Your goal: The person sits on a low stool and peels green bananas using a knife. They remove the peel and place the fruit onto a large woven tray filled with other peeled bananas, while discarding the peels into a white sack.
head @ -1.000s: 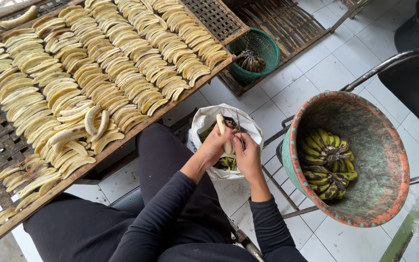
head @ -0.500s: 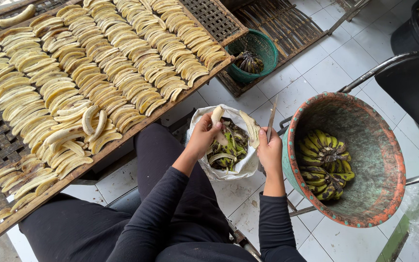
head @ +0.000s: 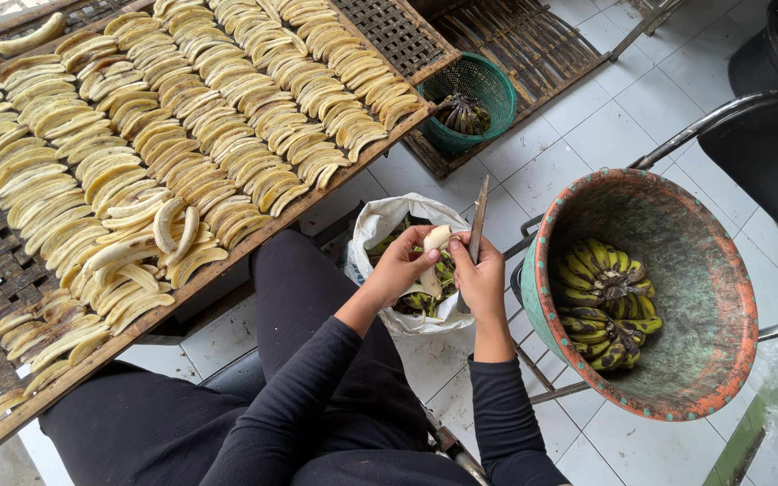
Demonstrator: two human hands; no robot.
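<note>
Pale and half bare, the banana (head: 432, 256) stands at the centre of the frame, just above the white bag (head: 380, 225) of peels. To peel it well, I judge the blade must go shallow under the skin and away from the fingers, while the strips fall into the bag. The left hand (head: 400, 268) is curled closed around the fruit. The right hand (head: 481, 277) is closed on the knife (head: 477, 220), whose blade points up beside the banana. At right, the big basin (head: 722, 360) holds green-yellow bunches.
</note>
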